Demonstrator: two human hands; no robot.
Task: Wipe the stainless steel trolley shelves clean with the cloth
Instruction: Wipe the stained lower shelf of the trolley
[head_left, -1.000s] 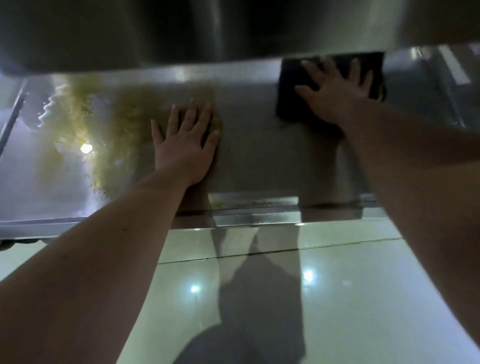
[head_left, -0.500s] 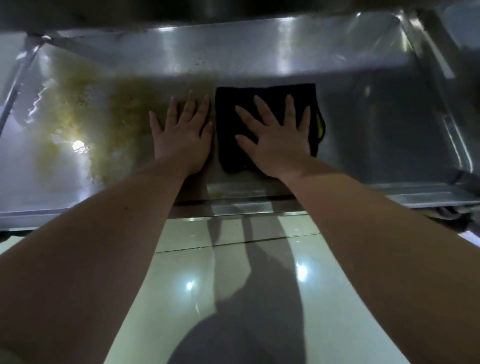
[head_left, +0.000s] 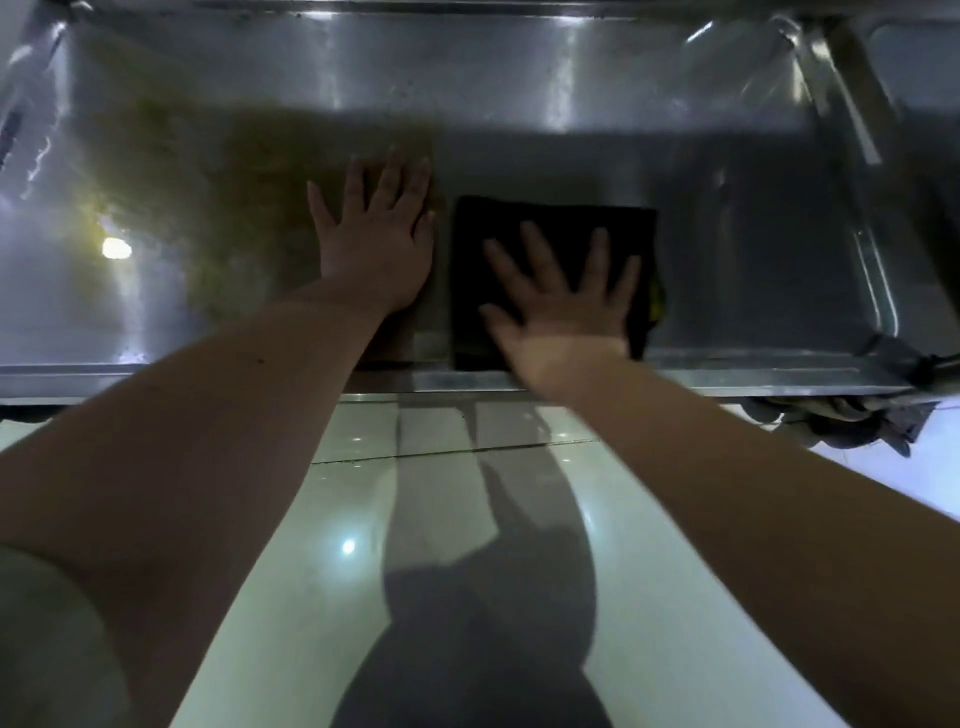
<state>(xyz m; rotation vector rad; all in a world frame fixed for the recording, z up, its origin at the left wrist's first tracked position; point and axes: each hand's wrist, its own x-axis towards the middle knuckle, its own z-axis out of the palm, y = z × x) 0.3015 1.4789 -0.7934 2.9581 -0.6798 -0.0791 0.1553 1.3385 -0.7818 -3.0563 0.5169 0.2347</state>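
On shelf (head_left: 753, 234) | left hand (head_left: 371, 249) flat, released | right hand (head_left: 563, 317) splayed (released) pressing cloth (head_left: 545, 218)

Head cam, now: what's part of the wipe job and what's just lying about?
Job: trolley shelf, black cloth flat on it, right hand pressing the cloth, left hand flat on the shelf, yellowish grime at left.
Lying about: tiled floor, grey bundle under the shelf's right corner.

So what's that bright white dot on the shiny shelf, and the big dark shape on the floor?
Head view: the dot is a light reflecting off the steel shelf; the dark shape is the person's shadow on the glossy floor; the right hand looks a little blurred.
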